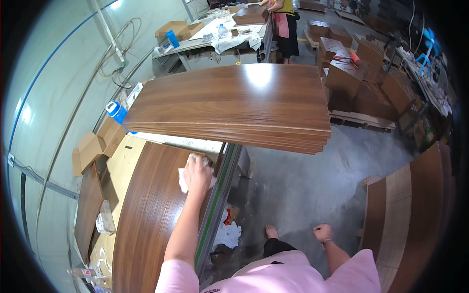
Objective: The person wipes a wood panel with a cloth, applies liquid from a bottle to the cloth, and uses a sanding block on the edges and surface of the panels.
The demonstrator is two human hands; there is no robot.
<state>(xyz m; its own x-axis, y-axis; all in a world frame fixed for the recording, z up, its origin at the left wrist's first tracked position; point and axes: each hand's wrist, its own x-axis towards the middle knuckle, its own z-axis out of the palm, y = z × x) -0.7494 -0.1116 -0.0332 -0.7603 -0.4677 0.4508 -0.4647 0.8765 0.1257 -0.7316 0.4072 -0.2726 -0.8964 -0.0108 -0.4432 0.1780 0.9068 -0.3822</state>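
My left hand [197, 174] presses a crumpled white cloth [184, 180] against a brown wood-grain panel [151, 195], close to its far right corner. The fingers are closed round the cloth, which shows on both sides of the hand. That panel lies flat on the workbench [128, 152] at my left. Across the bench's far part rests a stack of similar wood-grain boards [229, 100], sticking out to the right past the bench edge. My right hand [322, 232] hangs low over the floor with its fingers curled in and nothing visible in them.
A blue bottle [116, 112] and an open cardboard box [90, 154] stand along the left wall. More panels [420, 205] are stacked at right. Brown boxes [347, 73] sit farther back, near a blue fan [428, 49]. Another person [285, 29] stands at a far table [198, 45].
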